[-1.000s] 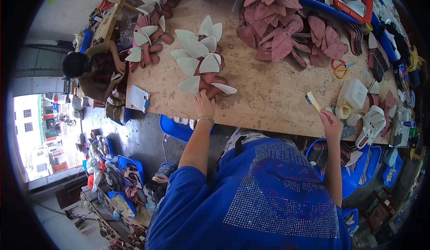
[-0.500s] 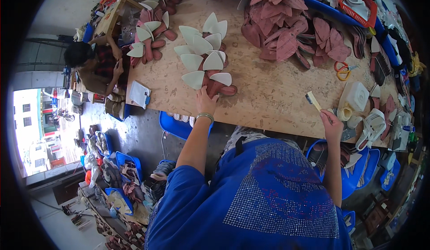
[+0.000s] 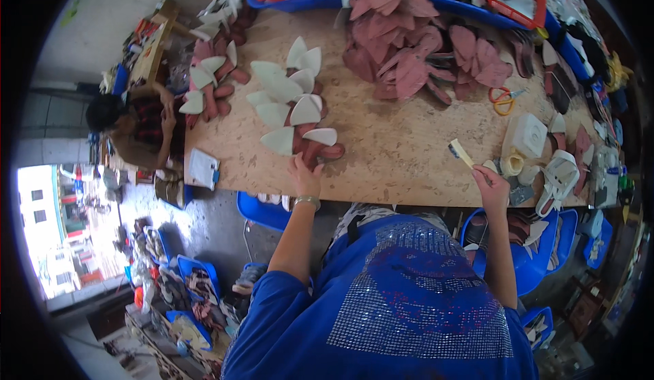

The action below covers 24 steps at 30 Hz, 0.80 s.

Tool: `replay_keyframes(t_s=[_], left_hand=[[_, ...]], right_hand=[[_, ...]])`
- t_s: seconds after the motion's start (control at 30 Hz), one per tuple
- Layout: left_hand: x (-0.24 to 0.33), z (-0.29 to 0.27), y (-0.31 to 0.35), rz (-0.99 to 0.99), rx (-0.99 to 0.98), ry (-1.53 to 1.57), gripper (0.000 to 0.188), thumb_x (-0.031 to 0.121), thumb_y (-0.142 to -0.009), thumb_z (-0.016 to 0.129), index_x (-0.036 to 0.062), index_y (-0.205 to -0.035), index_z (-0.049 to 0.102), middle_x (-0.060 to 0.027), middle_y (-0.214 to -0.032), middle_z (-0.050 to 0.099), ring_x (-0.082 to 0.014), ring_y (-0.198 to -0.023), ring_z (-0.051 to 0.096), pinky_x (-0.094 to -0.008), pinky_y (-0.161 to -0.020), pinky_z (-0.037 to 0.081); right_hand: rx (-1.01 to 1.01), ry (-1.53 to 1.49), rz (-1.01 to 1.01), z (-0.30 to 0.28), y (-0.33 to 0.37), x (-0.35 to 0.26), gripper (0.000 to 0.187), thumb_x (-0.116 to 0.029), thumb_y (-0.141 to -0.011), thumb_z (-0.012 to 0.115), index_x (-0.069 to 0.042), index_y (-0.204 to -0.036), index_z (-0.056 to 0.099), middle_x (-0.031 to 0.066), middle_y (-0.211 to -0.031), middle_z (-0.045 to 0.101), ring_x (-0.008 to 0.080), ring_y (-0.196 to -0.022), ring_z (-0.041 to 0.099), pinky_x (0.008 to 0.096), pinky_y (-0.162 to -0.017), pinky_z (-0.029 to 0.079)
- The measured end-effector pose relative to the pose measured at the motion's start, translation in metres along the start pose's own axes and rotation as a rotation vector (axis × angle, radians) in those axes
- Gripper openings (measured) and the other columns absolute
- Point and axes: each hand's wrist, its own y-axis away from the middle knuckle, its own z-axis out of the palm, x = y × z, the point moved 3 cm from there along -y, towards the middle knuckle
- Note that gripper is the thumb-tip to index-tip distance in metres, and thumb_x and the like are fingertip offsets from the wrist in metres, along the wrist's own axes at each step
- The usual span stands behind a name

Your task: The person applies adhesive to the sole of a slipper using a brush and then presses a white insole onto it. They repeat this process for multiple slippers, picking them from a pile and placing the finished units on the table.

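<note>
Across the wooden table point(image 3: 395, 155), my left hand point(image 3: 306, 178) reaches to the near end of a row of dark-pink insole-shaped pieces point(image 3: 312, 151). Its fingers are apart and lie at the edge of the nearest piece; whether they press on it is hard to tell. Pale leaf-shaped pieces point(image 3: 278, 141) stand out from the tops of that row, overlapping one another. On the right, my right hand point(image 3: 492, 184) grips a small brush point(image 3: 463, 154) by its pale handle. The brush's dark bristles point up and left, above the table, apart from the insoles.
Right of the brush stand a white plastic container point(image 3: 524, 135) and a cream-coloured jar point(image 3: 511, 165). Orange-handled scissors point(image 3: 503, 101) lie beyond them. A large heap of pink pieces point(image 3: 402, 46) covers the far middle. A co-worker point(image 3: 139, 124) sits at the left end.
The whole view has shifted, so the table things sit further left. Both hands keep nearly the same places: left at the insoles, right holding the brush, which is slightly nearer me.
</note>
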Motion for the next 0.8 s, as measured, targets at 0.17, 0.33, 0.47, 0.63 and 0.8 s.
replay_keyframes(t_s=[0.17, 0.33, 0.47, 0.63, 0.8], left_hand=[[-0.001, -0.003, -0.007, -0.015, -0.007, 0.037, 0.062, 0.017, -0.071, 0.079, 0.002, -0.124, 0.049, -0.0217, -0.124, 0.045, -0.0406, -0.116, 0.043, -0.0477, -0.1, 0.037], [0.005, -0.009, -0.005, 0.061, 0.017, 0.014, 0.054, 0.017, -0.076, 0.074, 0.0002, -0.121, 0.05, -0.0235, -0.119, 0.047, -0.0422, -0.113, 0.045, -0.049, -0.098, 0.037], [0.037, 0.008, 0.025, 0.221, -0.13, -0.055, 0.043, 0.013, -0.081, 0.065, -0.0003, -0.119, 0.05, -0.0242, -0.113, 0.051, -0.0432, -0.107, 0.048, -0.0475, -0.094, 0.04], [0.245, 0.061, 0.008, 0.636, -0.373, 0.314, 0.035, 0.014, -0.083, 0.063, -0.0002, -0.113, 0.053, -0.0203, -0.106, 0.053, -0.0376, -0.101, 0.051, -0.0427, -0.089, 0.042], [0.419, 0.172, -0.058, 0.701, -0.349, 0.592, 0.052, 0.02, -0.082, 0.069, -0.0006, -0.123, 0.046, -0.0212, -0.119, 0.052, -0.0334, -0.11, 0.053, -0.0392, -0.091, 0.045]], right_hand=[[0.077, -0.035, 0.009, -0.012, 0.001, 0.011, 0.021, -0.016, -0.085, 0.07, -0.001, -0.1, 0.071, 0.0061, -0.077, 0.069, 0.0089, -0.068, 0.06, 0.0237, -0.064, 0.047], [0.123, -0.051, 0.079, -0.027, 0.001, 0.026, 0.021, -0.016, -0.085, 0.07, -0.001, -0.099, 0.072, 0.0073, -0.078, 0.07, 0.01, -0.071, 0.062, 0.0238, -0.067, 0.048], [0.216, -0.116, 0.051, -0.038, -0.002, 0.033, 0.02, -0.015, -0.084, 0.071, -0.001, -0.099, 0.072, 0.0078, -0.083, 0.071, 0.0109, -0.073, 0.063, 0.0235, -0.069, 0.049], [0.298, -0.229, 0.144, -0.063, 0.0, 0.041, 0.02, -0.013, -0.084, 0.071, 0.0, -0.099, 0.071, 0.0088, -0.09, 0.072, 0.0119, -0.079, 0.065, 0.0239, -0.073, 0.049], [0.419, -0.281, 0.226, -0.088, 0.018, 0.055, 0.017, -0.009, -0.083, 0.07, 0.0, -0.098, 0.072, 0.0066, -0.08, 0.07, 0.0099, -0.07, 0.064, 0.023, -0.066, 0.049]])
